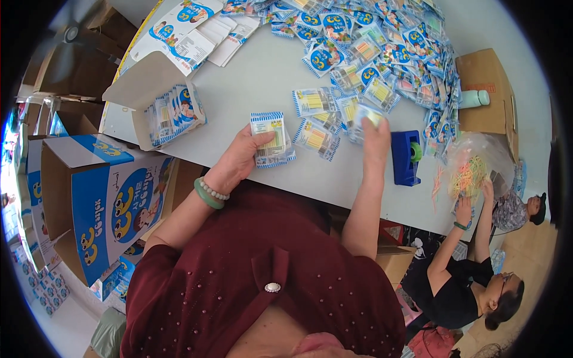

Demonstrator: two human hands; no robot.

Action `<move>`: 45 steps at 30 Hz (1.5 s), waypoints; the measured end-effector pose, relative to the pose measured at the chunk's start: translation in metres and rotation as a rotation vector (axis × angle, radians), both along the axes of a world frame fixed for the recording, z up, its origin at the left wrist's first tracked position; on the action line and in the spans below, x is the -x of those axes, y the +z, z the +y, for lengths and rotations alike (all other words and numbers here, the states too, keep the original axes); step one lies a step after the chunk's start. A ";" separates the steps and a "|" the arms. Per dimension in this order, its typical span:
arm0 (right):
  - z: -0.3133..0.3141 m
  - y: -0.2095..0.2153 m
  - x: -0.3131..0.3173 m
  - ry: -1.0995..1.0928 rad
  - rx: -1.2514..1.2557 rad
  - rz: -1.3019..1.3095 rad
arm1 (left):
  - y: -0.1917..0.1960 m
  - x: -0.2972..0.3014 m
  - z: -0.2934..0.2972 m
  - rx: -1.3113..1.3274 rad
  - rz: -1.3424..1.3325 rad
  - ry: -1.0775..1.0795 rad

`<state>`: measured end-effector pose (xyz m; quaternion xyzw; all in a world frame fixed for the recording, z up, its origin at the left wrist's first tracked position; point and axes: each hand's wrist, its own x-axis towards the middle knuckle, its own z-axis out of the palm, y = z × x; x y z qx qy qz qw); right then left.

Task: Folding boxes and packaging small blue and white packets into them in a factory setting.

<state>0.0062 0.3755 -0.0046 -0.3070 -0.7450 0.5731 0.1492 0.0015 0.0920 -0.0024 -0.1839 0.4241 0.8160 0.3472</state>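
Note:
My left hand [243, 150] is closed on a small stack of flat blue-and-white candy packets [270, 128], thumb on top, just above the table's near edge. My right hand [375, 140] is smeared by motion and pinches another blurred packet [361, 119]. Around that hand lie several loose packets [313, 101], their clear windows showing yellowish strips. Farther back rises a large heap of the same packets [370, 45]. At my left an opened carton [138, 122] holds a row of packets standing on edge.
Flat printed cartons [179, 36] lie at the back left. A blue tape dispenser [406, 158] stands to my right, near a bag of colourful strips [471, 170] handled by a co-worker [453, 274]. Large printed boxes [113, 203] stand at the left. A pale green bottle [474, 99] is at the right.

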 end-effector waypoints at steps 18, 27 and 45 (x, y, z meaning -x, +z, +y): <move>-0.044 0.027 -0.015 0.180 0.374 0.080 | 0.001 0.000 0.000 -0.169 -0.053 0.048; -0.100 0.019 0.020 0.623 -0.495 0.014 | -0.015 -0.002 -0.006 -0.109 0.106 0.084; -0.015 0.005 0.025 0.120 -0.722 -0.638 | -0.017 0.001 -0.006 -0.410 -0.075 -0.123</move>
